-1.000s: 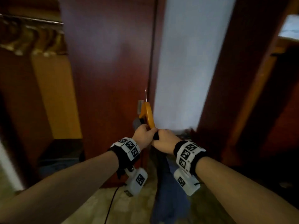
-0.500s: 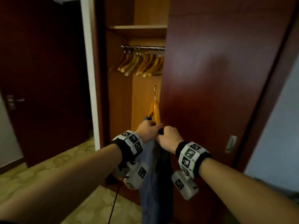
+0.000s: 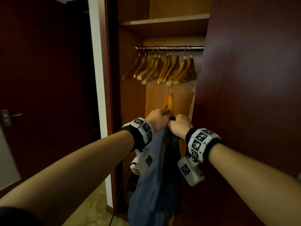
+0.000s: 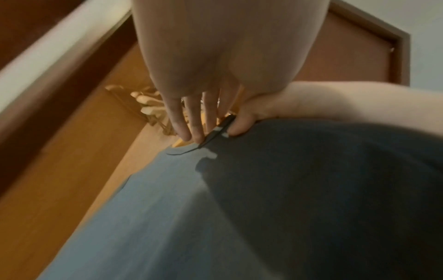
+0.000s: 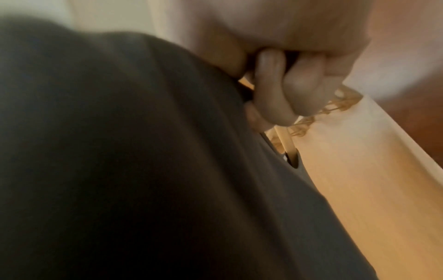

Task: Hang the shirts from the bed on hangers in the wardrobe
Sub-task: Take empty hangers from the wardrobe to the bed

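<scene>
Inside the open wardrobe [image 3: 162, 98], a metal rail [image 3: 169, 48] running across beneath a wooden shelf [image 3: 164, 22]. Hung from the rail by metal hooks, a close row of bare wooden hangers [image 3: 161, 69], all tilted alike. Below, a patterned beige floor [image 3: 91, 207] with a dark cable [image 3: 119, 191] trailing down onto it.

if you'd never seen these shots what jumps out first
Both hands, left hand and right hand, grip a wooden hanger with a blue shirt draped from it, held up at centre before the open wardrobe. Above it, empty wooden hangers crowd the metal rail.
</scene>
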The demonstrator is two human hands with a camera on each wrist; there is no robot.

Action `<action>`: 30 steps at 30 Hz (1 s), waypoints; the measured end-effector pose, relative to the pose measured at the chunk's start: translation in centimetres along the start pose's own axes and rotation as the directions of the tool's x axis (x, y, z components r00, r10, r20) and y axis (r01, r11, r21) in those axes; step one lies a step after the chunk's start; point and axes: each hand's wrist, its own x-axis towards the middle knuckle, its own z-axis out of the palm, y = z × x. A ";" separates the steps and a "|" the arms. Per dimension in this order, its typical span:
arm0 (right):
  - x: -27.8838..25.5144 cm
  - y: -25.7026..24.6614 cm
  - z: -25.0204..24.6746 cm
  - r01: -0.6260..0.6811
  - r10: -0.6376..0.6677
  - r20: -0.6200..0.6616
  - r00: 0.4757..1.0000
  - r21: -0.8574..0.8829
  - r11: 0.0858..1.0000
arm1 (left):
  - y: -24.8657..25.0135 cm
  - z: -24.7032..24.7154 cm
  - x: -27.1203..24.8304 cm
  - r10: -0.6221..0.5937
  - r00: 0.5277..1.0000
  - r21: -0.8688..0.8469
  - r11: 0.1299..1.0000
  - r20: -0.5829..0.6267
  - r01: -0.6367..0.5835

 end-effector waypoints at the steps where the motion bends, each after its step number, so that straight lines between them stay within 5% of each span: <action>1: 1.4 -0.5 0.2 -0.025 0.025 -0.027 0.999 0.020 0.999 | -0.7 -0.6 1.5 0.023 1.000 0.013 1.000 0.018 -0.023; 11: 13.5 -1.4 -2.0 -0.198 0.189 -0.260 0.947 -0.005 0.980 | -5.2 -1.8 16.5 0.193 0.970 0.192 0.956 0.149 -0.220; 21: 28.2 -2.3 -7.1 -0.155 0.114 -0.429 0.896 -0.062 0.986 | -3.2 -2.5 31.2 0.386 0.913 0.458 0.793 0.132 -0.402; 30: 39.7 -3.8 -11.2 -0.257 0.165 -0.512 0.843 -0.113 0.960 | 0.0 -4.2 41.7 0.458 0.884 0.393 0.798 0.099 -0.457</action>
